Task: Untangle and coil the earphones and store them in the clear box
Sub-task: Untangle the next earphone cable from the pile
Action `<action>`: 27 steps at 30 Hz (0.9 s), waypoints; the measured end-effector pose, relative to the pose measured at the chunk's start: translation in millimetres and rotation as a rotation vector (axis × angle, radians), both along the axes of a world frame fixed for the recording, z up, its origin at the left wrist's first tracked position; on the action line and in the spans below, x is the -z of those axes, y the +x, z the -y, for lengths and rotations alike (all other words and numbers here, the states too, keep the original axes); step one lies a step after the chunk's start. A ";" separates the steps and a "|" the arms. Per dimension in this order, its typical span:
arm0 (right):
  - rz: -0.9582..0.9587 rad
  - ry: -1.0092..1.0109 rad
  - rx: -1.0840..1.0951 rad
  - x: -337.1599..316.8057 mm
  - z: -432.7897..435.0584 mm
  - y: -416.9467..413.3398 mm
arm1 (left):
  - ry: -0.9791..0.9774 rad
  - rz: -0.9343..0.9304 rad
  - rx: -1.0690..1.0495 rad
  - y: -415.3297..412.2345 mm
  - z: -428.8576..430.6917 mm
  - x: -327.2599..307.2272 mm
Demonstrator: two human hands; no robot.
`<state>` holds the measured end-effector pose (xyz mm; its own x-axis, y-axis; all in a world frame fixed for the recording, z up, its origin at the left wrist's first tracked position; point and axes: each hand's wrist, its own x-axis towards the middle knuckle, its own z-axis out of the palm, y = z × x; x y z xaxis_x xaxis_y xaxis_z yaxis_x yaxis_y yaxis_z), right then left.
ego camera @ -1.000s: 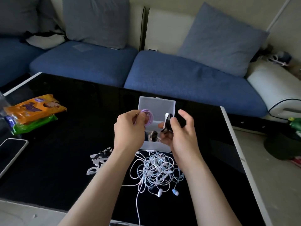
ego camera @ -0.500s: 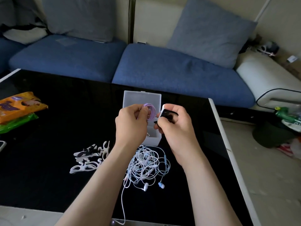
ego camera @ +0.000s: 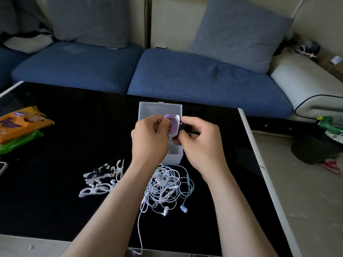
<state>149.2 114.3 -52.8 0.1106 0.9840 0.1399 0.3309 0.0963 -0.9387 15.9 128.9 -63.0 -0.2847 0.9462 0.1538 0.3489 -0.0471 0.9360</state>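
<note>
Pinches purple earphone coil (ego camera: 171, 123) in left hand (ego camera: 148, 140), grip curled round it, over open clear box (ego camera: 174, 158) on black worktop (ego camera: 65, 136). Clamps right hand (ego camera: 200, 143) grip on small black-and-white piece (ego camera: 181, 127) touching the coil. Has tangled earphones (ego camera: 167, 186) lying just before the box, white winders (ego camera: 102, 180) to their left.

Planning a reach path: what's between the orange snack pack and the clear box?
Head view: only bare black tabletop between orange snack pack and clear box.
</note>
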 end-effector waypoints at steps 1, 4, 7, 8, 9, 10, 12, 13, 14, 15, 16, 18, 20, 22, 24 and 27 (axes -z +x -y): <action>-0.012 0.000 0.020 -1.0 0.3 2.2 | -0.002 0.000 0.013 -0.3 0.1 0.3; -0.017 -0.009 0.061 -4.3 2.1 4.9 | -0.024 0.008 0.056 -1.7 1.3 -0.1; -0.003 0.013 0.087 -7.5 4.7 4.8 | -0.039 0.010 0.087 -2.6 2.8 -1.4; 0.015 0.023 0.097 -8.8 5.7 4.9 | -0.044 0.017 0.094 -2.7 3.0 -1.7; 0.045 0.036 0.109 -10.1 6.5 5.0 | -0.050 0.033 0.101 -2.5 3.0 -1.6; 0.082 0.054 0.122 -11.1 7.4 5.1 | -0.059 0.048 0.108 -2.3 3.0 -1.5; 0.160 0.107 0.144 -12.1 8.2 5.6 | -0.075 0.074 0.113 -1.3 2.9 -2.1; 0.198 0.141 0.153 -11.8 8.4 5.4 | -0.081 0.090 0.111 -0.6 2.9 -2.8; 0.237 0.178 0.163 -10.4 8.2 4.9 | -0.088 0.108 0.110 -0.1 3.1 -3.7; 0.274 0.212 0.174 -8.7 7.3 4.6 | -0.093 0.125 0.110 0.4 3.3 -4.7; 0.305 0.239 0.182 -6.6 5.9 4.5 | -0.094 0.137 0.111 0.9 3.7 -5.9; 0.345 0.283 0.187 -3.4 4.1 4.6 | -0.089 0.151 0.117 1.3 5.2 -8.3; 0.372 0.317 0.174 -1.5 3.4 5.0 | -0.076 0.143 0.130 1.0 6.5 -9.7; 0.394 0.331 0.131 0.2 3.1 4.7 | -0.062 0.123 0.141 1.2 7.7 -10.3; 0.415 0.336 0.092 2.0 2.9 3.8 | -0.049 0.074 0.139 1.1 7.6 -9.9; 0.439 0.351 0.078 2.6 2.4 2.9 | -0.026 -0.002 0.142 0.0 6.6 -8.9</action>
